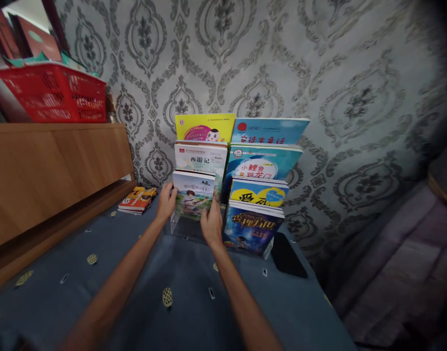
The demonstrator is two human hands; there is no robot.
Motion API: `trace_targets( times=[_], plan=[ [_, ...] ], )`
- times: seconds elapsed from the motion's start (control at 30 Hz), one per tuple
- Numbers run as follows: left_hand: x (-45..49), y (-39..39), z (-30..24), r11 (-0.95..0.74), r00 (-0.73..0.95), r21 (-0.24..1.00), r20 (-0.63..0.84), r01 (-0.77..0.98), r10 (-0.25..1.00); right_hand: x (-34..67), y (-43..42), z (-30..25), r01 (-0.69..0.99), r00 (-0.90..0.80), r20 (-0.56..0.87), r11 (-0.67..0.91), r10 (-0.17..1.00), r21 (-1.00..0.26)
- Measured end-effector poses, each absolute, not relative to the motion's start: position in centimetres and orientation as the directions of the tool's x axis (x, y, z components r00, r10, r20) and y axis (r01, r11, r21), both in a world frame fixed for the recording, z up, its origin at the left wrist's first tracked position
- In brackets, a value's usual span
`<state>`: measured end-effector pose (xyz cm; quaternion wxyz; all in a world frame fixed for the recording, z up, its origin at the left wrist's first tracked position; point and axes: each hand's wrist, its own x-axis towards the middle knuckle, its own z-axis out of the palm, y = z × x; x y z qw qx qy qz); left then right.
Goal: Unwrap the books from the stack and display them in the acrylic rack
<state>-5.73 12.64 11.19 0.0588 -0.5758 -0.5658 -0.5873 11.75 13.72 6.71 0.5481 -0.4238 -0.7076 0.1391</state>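
Between my two hands is a book with a drawn child on its cover, held upright at the front of the left row of a clear stand. My left hand grips its left edge, and my right hand grips its lower right edge. Behind it stand a white book and a taller yellow book. To the right, a second row holds a dark blue book in front, then a yellow and blue book, a teal book and a light blue book.
A small pile of orange books lies at the left by a wooden cabinet. On the cabinet sits a red basket. A black flat object lies right of the stand on the dark blue cloth. Patterned wall rises behind.
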Motion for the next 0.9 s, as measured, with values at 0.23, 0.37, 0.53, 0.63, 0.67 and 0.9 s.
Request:
trace_targets(
  times=[0.23, 0.37, 0.53, 0.63, 0.67, 0.9],
  plan=[
    [-5.6, 12.5, 11.1, -0.368, -0.318, 0.578, 0.761, 0.729, 0.565, 11.1, 13.6, 7.1, 0.429, 0.038, 0.663, 0.587, 0.747, -0.686],
    [-6.1, 13.0, 10.7, -0.407, -0.305, 0.57, 0.776, 0.713, 0.552, 11.6, 13.6, 7.2, 0.431, 0.014, 0.673, 0.603, 0.739, -0.671],
    [-7.8, 13.6, 8.5, -0.47, -0.224, 0.549, 0.781, 0.691, 0.583, 11.4, 12.9, 6.2, 0.481, -0.015, 0.671, 0.594, 0.741, -0.645],
    [-10.0, 13.3, 6.0, -0.272, -0.206, 0.52, 0.687, 0.81, 0.697, 10.9, 10.8, 5.7, 0.513, -0.034, 0.685, 0.602, 0.727, -0.613],
    [-10.9, 13.1, 5.2, -0.147, -0.221, 0.473, 0.636, 0.869, 0.74, 10.7, 9.6, 5.7, 0.517, -0.049, 0.692, 0.611, 0.72, -0.599],
    [-19.2, 11.7, 2.3, 0.353, -0.427, 0.244, 0.436, 0.903, 0.792, 9.2, -5.8, 7.0, 0.146, -0.722, 0.418, 0.712, 0.551, -0.687]
  ],
)
